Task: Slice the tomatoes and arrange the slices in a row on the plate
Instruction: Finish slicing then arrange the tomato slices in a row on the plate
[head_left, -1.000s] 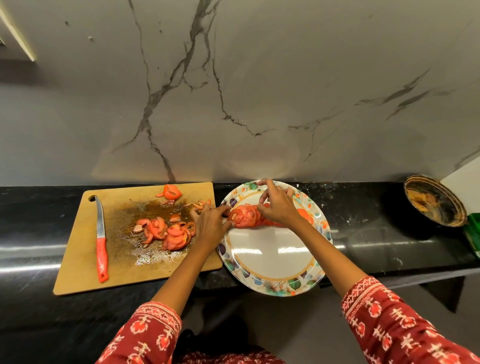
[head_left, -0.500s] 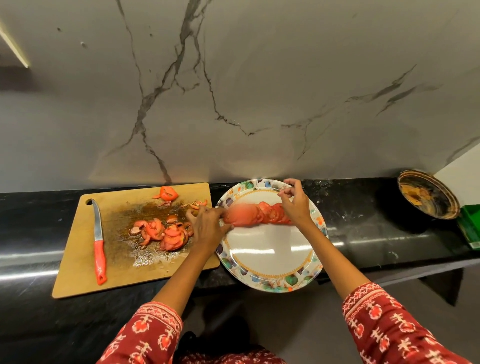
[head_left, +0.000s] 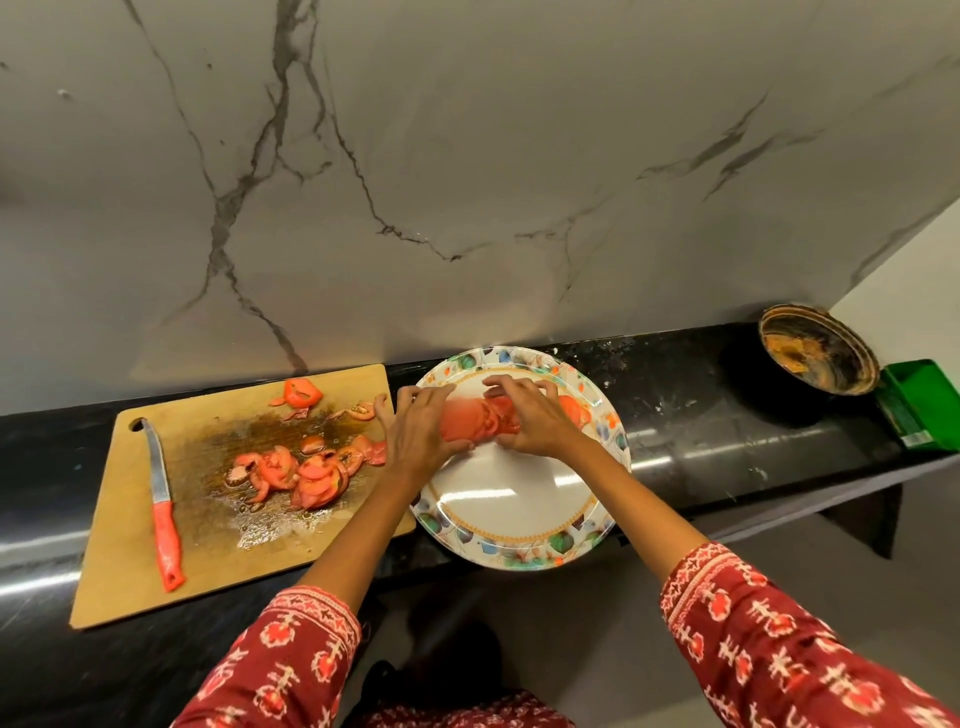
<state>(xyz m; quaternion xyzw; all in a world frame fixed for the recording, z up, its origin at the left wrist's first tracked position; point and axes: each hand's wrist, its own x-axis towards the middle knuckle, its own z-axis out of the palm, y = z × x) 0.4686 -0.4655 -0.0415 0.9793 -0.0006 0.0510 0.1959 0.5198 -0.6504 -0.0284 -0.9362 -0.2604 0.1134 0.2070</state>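
Both hands working on plate (head_left: 524, 525): left hand (head_left: 421, 436) + right hand (head_left: 530, 421) pinching overlapping tomato slices (head_left: 480, 421), fanning row across plate's far half. Approx half done, imo. More cut slices (head_left: 306, 470) waiting on cutting board (head_left: 124, 545); knife (head_left: 163, 499) lying idle.

On the counter (head_left: 701, 452) in front of you, the cutting board (head_left: 130, 561) lies toward the left end and the plate (head_left: 519, 519) sits just right of it, touching the board's right edge and overhanging the counter's near edge. The knife (head_left: 162, 499) lies along the board's left side. A heap of tomato slices (head_left: 296, 473) lies at the board's middle, with tomato scraps (head_left: 301, 393) near its far edge. A row of slices (head_left: 480, 421) lies on the far half of the plate, between your left hand (head_left: 421, 436) and right hand (head_left: 524, 421). Toward the counter's far right corner sits a bowl (head_left: 818, 353), with a box (head_left: 917, 402) just right of it.
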